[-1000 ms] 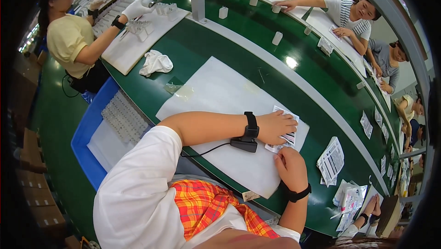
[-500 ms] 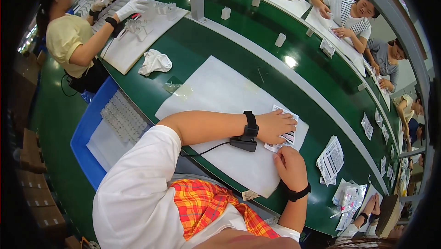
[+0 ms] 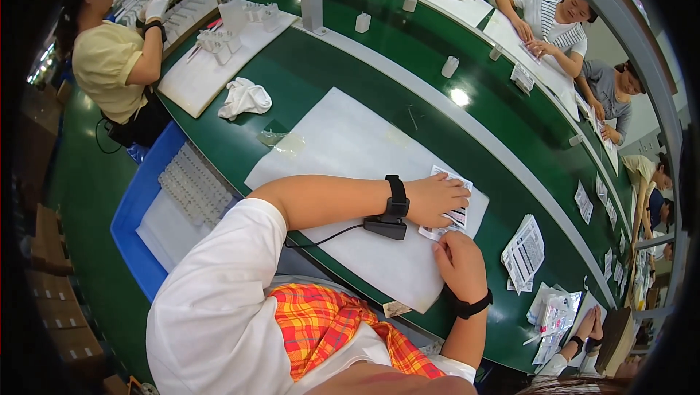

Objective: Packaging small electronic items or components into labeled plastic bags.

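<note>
My left hand (image 3: 437, 202) lies flat with its fingers stretched out over a printed paper leaflet (image 3: 458, 218), pressing it on the white work mat (image 3: 357, 147). At the leaflet's near edge, my right hand (image 3: 461, 260) has its fingers curled, with thumb and forefinger pinched together on that edge. The fingertips of this hand are partly hidden. Both leaflet and hands are at the right end of the mat. A black wristband with a small box and cable (image 3: 386, 226) sits on my left wrist.
A stack of printed leaflets (image 3: 523, 253) and plastic-wrapped packs (image 3: 558, 322) lie to the right. A white cloth (image 3: 245, 98) is beyond the mat; a blue bin (image 3: 138, 227) stands at left. Small clear containers (image 3: 450, 67) sit on the green belt. Co-workers surround the line.
My hands and the leaflet show no visible movement. At far left, a co-worker's gloved hands have drawn back from the white board. The containers on the belt have shifted slightly right.
</note>
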{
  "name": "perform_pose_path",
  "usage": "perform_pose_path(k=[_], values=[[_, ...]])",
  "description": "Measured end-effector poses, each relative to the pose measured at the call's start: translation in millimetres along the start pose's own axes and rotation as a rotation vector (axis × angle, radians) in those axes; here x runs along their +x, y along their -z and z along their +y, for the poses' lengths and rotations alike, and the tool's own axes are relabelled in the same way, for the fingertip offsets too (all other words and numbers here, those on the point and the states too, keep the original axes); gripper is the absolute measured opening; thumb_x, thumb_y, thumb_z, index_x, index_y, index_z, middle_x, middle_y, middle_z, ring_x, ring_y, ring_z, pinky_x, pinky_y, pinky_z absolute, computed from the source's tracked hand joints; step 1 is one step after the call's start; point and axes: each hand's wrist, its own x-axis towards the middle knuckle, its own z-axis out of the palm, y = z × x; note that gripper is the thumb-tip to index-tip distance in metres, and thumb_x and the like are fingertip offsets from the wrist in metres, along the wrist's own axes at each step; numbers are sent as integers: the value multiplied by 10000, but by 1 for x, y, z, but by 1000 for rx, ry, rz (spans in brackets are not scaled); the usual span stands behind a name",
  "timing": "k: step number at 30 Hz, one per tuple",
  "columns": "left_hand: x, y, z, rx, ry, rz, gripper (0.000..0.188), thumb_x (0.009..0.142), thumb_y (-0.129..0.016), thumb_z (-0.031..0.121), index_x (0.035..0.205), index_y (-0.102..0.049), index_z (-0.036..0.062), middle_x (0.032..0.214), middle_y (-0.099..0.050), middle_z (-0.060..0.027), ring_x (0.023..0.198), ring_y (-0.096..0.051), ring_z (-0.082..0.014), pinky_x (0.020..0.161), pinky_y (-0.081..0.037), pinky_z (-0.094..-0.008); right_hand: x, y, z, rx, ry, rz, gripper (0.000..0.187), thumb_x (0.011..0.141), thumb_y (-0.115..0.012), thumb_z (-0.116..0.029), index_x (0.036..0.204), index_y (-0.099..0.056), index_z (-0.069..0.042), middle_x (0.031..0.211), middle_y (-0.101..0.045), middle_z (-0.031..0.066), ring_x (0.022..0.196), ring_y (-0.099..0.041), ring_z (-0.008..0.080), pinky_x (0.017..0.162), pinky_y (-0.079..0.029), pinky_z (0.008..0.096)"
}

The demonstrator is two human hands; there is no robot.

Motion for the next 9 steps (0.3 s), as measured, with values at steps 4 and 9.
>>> perform_pose_path(k=[4,9], values=[[0,-5,-2,23,-36,77,516,854,-574,300,1293,-496,40,1434,-412,-165,1372,-334,-346,1123,-262,-548,0,-1,1,3,10,7,134,821,-634,-111,803,-558,-2,715,-538,153,660,-523,321,598,-407,400],[1,-1,-1,4,13,-17,584,859,-588,288,1373,-435,59,1479,-371,-169,1419,-270,-357,1150,-213,-550,0,0,0,0,-10,-11,136,821,-638,-114,801,-558,-6,720,-540,152,667,-527,320,607,-410,404]])
